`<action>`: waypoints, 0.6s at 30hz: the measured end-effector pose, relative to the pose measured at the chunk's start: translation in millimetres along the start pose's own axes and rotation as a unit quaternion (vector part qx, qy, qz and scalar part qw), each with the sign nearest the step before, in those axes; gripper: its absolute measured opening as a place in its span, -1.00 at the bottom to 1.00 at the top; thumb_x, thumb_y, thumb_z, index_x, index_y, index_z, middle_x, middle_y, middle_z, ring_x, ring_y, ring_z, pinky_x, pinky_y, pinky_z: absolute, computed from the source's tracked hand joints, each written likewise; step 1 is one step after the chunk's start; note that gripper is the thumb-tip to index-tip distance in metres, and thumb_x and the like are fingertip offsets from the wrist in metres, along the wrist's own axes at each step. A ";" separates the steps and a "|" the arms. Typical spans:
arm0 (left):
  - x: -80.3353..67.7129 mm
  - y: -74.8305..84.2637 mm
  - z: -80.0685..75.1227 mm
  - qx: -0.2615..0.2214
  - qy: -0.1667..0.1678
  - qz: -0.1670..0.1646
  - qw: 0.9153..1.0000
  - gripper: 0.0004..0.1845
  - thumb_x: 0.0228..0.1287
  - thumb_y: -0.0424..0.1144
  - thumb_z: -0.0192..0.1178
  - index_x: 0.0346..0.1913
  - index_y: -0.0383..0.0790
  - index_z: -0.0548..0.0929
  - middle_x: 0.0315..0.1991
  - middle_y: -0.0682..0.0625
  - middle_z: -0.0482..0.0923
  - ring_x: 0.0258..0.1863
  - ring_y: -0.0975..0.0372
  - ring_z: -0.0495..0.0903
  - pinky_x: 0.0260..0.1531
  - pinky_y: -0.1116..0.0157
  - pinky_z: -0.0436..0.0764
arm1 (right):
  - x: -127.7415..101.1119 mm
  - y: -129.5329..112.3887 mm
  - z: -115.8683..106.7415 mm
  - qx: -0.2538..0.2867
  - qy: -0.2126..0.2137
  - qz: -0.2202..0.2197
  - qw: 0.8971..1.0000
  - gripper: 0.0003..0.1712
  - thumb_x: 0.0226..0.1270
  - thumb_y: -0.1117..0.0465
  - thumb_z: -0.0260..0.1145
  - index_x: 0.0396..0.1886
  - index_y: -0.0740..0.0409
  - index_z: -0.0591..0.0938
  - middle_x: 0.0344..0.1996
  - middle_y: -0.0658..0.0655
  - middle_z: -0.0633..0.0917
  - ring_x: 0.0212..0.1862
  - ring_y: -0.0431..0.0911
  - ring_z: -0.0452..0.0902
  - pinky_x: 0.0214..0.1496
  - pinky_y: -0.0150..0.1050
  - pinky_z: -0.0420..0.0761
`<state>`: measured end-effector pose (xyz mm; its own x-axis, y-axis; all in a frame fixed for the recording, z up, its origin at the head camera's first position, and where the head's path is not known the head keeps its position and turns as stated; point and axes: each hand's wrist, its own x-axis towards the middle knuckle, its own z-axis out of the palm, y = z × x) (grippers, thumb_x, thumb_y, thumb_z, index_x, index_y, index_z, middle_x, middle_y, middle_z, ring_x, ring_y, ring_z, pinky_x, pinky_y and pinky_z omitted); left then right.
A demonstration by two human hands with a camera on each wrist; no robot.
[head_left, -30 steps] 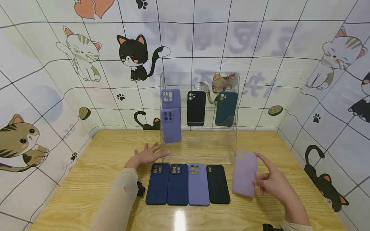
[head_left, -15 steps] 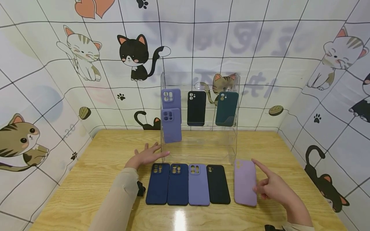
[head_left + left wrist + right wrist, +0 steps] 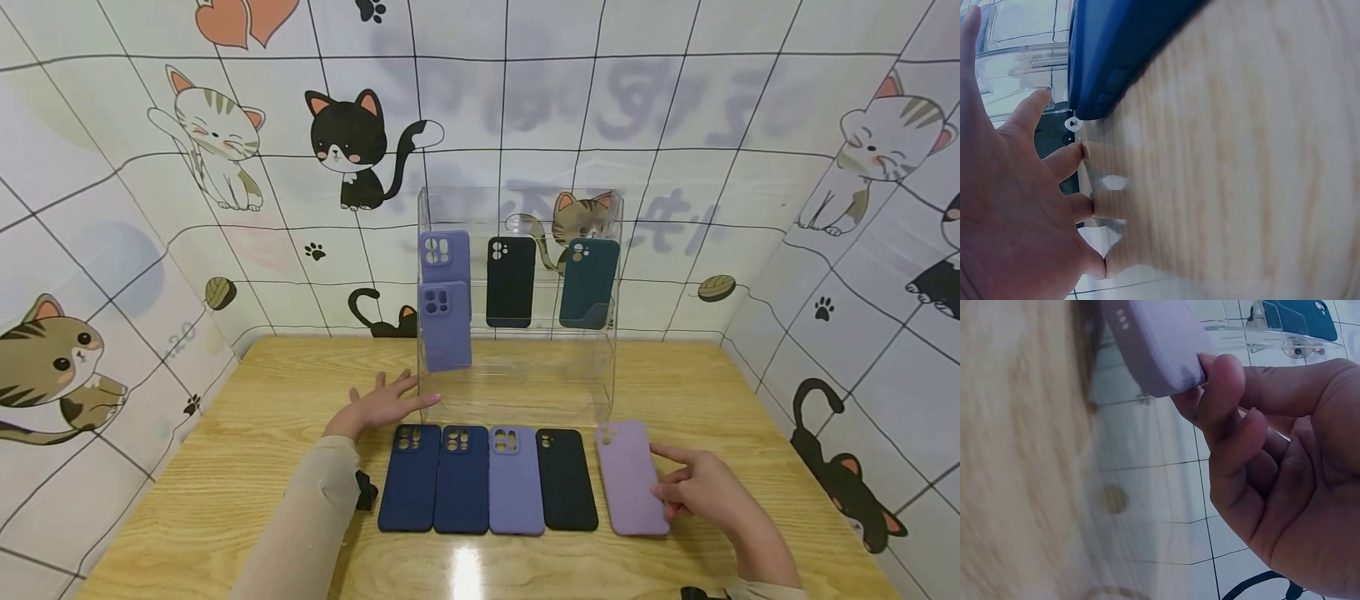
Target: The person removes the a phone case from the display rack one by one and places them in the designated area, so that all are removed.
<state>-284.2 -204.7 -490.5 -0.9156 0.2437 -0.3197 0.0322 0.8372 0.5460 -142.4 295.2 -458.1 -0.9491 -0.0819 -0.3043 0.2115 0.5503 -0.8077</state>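
Wooden table (image 3: 247,467), light grain, set against walls papered with cartoon cats. Landmark: clear plastic display stand (image 3: 517,375), upright at the middle of the table's far half. On the stand: two lavender phone cases (image 3: 445,300) at its left side, one overlapping the other; one black case (image 3: 511,282) at its centre; one dark teal case (image 3: 588,283) at its right side. In front of the stand, flat on the table, a row of five cases lying side by side, camera cut-outs toward the stand: two navy blue cases (image 3: 437,477) at the row's left end, then a lavender case (image 3: 515,479), then a black case (image 3: 566,479), then a pale lilac case (image 3: 631,477) at the right end, slightly angled and set a little apart from the black one. Right hand (image 3: 701,487): at the lilac case's right edge, fingers partly curled, thumb and fingertips (image 3: 1225,375) touching the case's edge in the right wrist view; whether it truly grips the case cannot be told. Left hand (image 3: 378,406): flat on the table just left of the stand's front corner, fingers spread wide and straight, holding nothing; in the left wrist view a navy case's corner lies near its fingertips (image 3: 1072,156), not touching. Beige sleeve (image 3: 300,525) covers the left forearm.
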 end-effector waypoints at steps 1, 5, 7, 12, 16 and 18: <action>0.1 -0.2 0.0 0.000 0.000 0.000 1.000 0.16 0.24 0.73 -0.06 0.74 0.14 0.10 0.80 0.02 -0.24 0.74 -0.20 -0.54 0.45 -0.52 -0.66 | 0.7 -0.1 1.2 0.000 0.002 0.004 1.000 -0.15 0.36 0.47 0.40 0.58 0.54 0.27 -0.29 0.21 0.82 -0.48 -0.05 0.68 -0.38 -0.21 0.73; 0.6 -0.7 0.1 0.004 0.000 0.001 1.000 0.16 0.24 0.73 -0.07 0.74 0.13 0.10 0.80 0.01 -0.23 0.74 -0.20 -0.54 0.44 -0.52 -0.66 | 3.0 -0.7 5.2 -0.002 0.010 0.018 1.000 -0.20 0.36 0.45 0.41 0.55 0.53 0.34 -0.31 0.16 0.81 -0.46 -0.06 0.71 -0.34 -0.16 0.78; 0.8 -1.0 0.2 0.006 0.000 0.001 1.000 0.16 0.24 0.73 -0.07 0.74 0.13 0.10 0.80 0.01 -0.23 0.74 -0.20 -0.54 0.44 -0.52 -0.66 | 3.7 -0.8 6.6 -0.005 0.012 0.019 1.000 -0.20 0.36 0.44 0.42 0.54 0.52 0.36 -0.31 0.15 0.81 -0.45 -0.07 0.72 -0.33 -0.16 0.78; 1.0 -1.7 0.2 0.005 0.003 0.002 1.000 0.15 0.25 0.73 -0.07 0.74 0.13 0.10 0.80 0.01 -0.22 0.74 -0.21 -0.54 0.44 -0.52 -0.66 | 5.0 -0.5 10.0 -0.011 0.014 0.014 1.000 -0.22 0.35 0.44 0.42 0.52 0.53 0.38 -0.33 0.16 0.81 -0.46 -0.08 0.72 -0.35 -0.17 0.78; 1.0 -2.0 0.4 0.003 0.002 0.004 1.000 0.15 0.25 0.72 -0.07 0.74 0.13 0.09 0.80 0.02 -0.24 0.74 -0.20 -0.56 0.44 -0.52 -0.67 | 6.3 -2.4 13.7 -0.018 0.020 0.016 1.000 -0.24 0.34 0.45 0.42 0.50 0.52 0.41 -0.38 0.15 0.81 -0.48 -0.09 0.71 -0.38 -0.18 0.76; 0.8 -2.2 0.4 0.003 0.002 0.004 1.000 0.14 0.26 0.72 -0.08 0.74 0.14 0.09 0.80 0.03 -0.24 0.74 -0.20 -0.56 0.44 -0.53 -0.67 | 7.0 -3.7 15.0 -0.022 0.023 0.019 0.999 -0.26 0.34 0.45 0.42 0.49 0.52 0.43 -0.38 0.15 0.81 -0.48 -0.10 0.70 -0.39 -0.18 0.76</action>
<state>-284.8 -206.1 -492.3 -0.9165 0.2492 -0.3128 0.0420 0.8378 0.5443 -146.3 280.2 -464.8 -0.9504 -0.0224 -0.3101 0.2381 0.5891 -0.7722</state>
